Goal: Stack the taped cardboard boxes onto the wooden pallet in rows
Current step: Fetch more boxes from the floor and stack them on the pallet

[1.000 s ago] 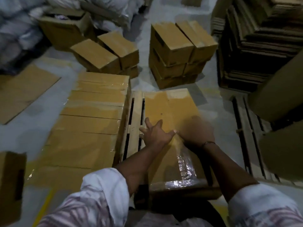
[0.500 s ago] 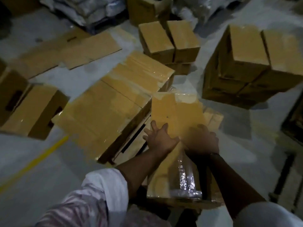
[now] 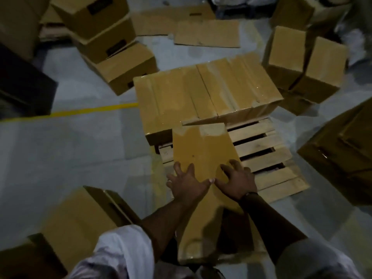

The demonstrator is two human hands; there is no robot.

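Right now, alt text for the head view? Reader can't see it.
The left hand and right hand rest on top of a taped cardboard box lying on a wooden pallet, its far end at a row of boxes. Loose boxes and flat cardboard sheets lie on the floor around.

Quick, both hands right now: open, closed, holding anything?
Left hand: open, spread flat on the box top.
Right hand: open, fingers arched, pressing the same box.
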